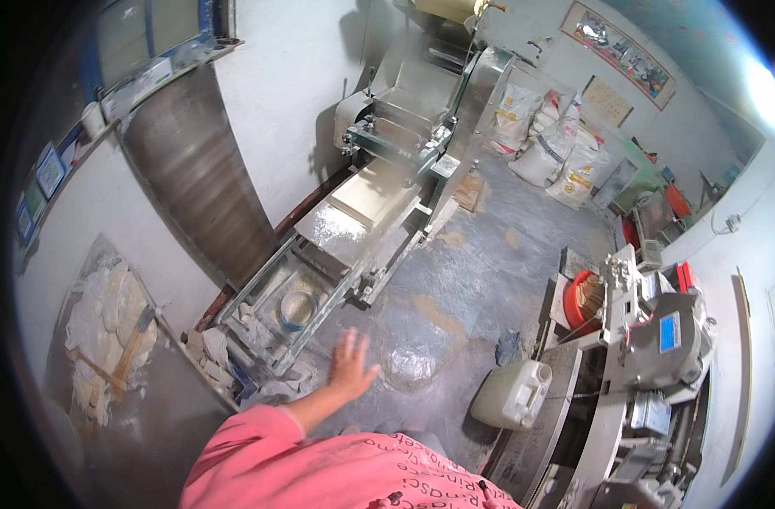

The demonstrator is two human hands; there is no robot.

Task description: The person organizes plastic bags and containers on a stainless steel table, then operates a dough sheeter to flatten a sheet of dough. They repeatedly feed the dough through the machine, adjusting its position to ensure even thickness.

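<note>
Held out in front of me, my left hand (351, 365) is open, its fingers apart and nothing in it. A pink sleeve covers the upper part of that arm. Just beyond the fingers stands the low metal frame of a dough sheeting machine (315, 327). Inside that frame sits a round tin (296, 309) dusted with flour. A flat stack of pale dough sheet (372, 193) lies on the machine's floury metal bed (332, 229), below its rollers. My right hand does not show.
A white plastic jerrycan (512, 395) stands at my right, beside a second machine (667, 339) and a red basin (581, 299). Several full sacks (544, 153) stand at the far wall. On my left, a board (141, 424) bears a floury heap (107, 331) and wooden-handled tools.
</note>
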